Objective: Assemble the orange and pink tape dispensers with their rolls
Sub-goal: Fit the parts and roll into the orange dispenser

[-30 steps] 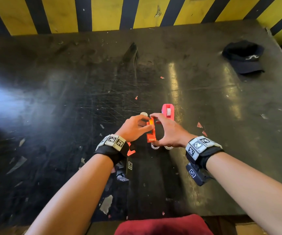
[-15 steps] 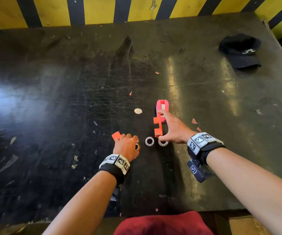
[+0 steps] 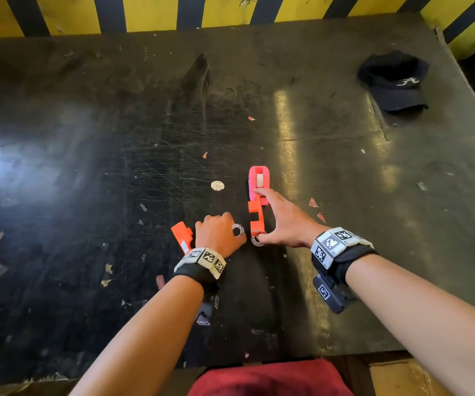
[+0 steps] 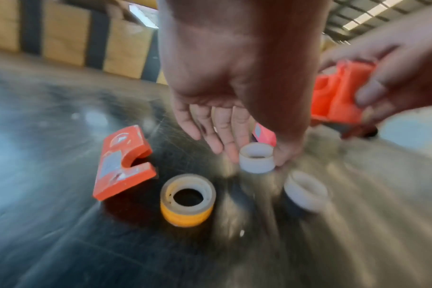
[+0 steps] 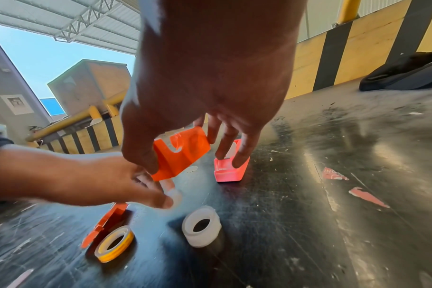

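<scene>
My right hand [image 3: 286, 221] pinches the orange dispenser [image 3: 256, 215] upright on the desk [image 3: 87, 138], just before the pink dispenser [image 3: 260, 178]. My left hand [image 3: 219, 234] pinches a white roll [image 4: 257, 157], other fingers loose.

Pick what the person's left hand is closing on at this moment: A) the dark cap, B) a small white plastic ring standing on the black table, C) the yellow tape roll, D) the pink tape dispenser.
B: in the left wrist view the left hand has fingers and thumb either side of the small white plastic ring, while the yellow tape roll lies untouched nearby.
</scene>
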{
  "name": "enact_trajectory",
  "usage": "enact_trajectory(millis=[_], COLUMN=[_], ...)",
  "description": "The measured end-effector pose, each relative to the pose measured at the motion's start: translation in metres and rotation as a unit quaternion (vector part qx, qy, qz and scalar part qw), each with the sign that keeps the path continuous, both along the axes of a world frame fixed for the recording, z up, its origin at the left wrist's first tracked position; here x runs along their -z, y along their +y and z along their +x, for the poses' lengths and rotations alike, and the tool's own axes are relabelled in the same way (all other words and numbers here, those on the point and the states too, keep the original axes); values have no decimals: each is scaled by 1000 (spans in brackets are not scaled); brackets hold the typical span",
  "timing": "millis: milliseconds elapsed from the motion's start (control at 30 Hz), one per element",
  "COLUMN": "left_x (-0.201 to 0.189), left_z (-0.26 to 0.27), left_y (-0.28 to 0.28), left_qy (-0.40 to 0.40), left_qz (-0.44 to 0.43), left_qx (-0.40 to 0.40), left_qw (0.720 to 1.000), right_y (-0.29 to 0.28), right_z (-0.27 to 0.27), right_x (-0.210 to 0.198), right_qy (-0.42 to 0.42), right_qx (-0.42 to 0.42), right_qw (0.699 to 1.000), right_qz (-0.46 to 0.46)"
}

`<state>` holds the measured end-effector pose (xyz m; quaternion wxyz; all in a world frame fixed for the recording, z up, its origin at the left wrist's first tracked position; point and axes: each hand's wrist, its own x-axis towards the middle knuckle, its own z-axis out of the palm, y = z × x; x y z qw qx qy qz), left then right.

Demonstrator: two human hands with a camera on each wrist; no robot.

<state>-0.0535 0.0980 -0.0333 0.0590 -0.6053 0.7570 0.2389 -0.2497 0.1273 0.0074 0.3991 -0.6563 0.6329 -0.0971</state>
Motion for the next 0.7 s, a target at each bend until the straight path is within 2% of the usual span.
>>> enact_trajectory(millis=[33, 100, 200, 333, 700], left_x=[-2, -13, -35, -51, -66], left_z=[5, 14, 24, 31, 49], left_y=[-3, -11, -21, -26, -21], left_qy=[80, 224, 329, 389, 452], left_qz=[20, 61, 110, 126, 122], left_qx=[-38, -103, -118, -109, -102], left_qw=[996, 967, 931, 906, 878], right_y=[1, 1, -1, -7, -9], right_z=[-2, -3, 0, 11, 34], right_x=[-1, -1, -3, -8, -19], right_qy=[-4, -13, -29, -56, -97], right_qx=[3, 11, 21, 13, -3], right_qw=[1000, 1000, 999, 998, 995], right_qz=[2, 3, -7, -19, -33])
